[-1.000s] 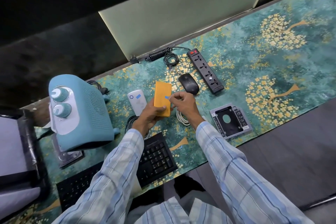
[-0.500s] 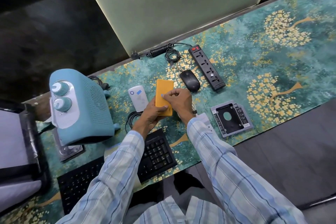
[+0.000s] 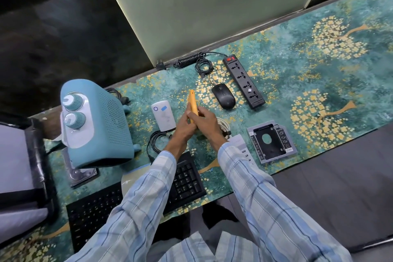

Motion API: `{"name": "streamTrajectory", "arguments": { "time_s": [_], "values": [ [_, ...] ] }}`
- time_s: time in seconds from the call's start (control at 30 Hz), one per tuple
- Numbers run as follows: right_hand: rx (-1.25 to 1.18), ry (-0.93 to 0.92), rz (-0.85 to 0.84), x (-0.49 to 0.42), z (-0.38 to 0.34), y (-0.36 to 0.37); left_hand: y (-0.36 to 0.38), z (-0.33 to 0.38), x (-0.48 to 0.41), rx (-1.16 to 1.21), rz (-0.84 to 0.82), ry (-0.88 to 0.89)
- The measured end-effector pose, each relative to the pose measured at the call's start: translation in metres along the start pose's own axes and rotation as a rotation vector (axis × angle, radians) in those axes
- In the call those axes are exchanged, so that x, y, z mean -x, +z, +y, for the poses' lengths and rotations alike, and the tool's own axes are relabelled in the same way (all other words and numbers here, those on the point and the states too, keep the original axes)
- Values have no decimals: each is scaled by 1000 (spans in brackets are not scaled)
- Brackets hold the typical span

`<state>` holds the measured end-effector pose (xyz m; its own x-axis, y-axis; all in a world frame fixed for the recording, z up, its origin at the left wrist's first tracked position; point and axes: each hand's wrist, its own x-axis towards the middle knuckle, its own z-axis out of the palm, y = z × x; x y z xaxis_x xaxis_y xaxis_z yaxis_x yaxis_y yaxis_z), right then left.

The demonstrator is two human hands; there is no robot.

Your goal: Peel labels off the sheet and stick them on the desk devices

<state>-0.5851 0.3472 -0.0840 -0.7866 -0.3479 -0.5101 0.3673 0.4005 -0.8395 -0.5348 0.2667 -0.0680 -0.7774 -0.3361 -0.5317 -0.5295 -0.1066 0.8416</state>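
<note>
Both hands hold a flat orange device (image 3: pixel 193 103) upright above the patterned desk mat (image 3: pixel 297 83), turned so only its thin edge shows. My left hand (image 3: pixel 184 124) grips it from the left and my right hand (image 3: pixel 205 120) presses on it from the right. Left of them lies a white device (image 3: pixel 164 116) with a blue label stuck on it. The label sheet (image 3: pixel 133 178) lies pale on the desk, mostly under my left sleeve. Any label on the orange device is hidden.
A black mouse (image 3: pixel 223 95) and black power strip (image 3: pixel 243 82) lie behind the hands. A drive caddy (image 3: pixel 271 141) sits right, a white hub (image 3: pixel 242 144) by my right wrist. A teal heater (image 3: pixel 95 123) stands left, a black keyboard (image 3: pixel 136 204) lies near.
The orange device has turned from face-up to edge-on between my hands. My right fingers moved from pinching a blue label at its face to pressing against its side.
</note>
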Motion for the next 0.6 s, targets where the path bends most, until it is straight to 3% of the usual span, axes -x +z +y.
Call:
{"name": "streamTrajectory", "arguments": {
  "time_s": [0.17, 0.6],
  "values": [
    [22, 18, -41, -12, -7, -12, -2, 3, 1, -51, 7, 14],
    [318, -7, 121, -16, -12, -9, -11, -7, -14, -239, -7, -64]
  ]
}}
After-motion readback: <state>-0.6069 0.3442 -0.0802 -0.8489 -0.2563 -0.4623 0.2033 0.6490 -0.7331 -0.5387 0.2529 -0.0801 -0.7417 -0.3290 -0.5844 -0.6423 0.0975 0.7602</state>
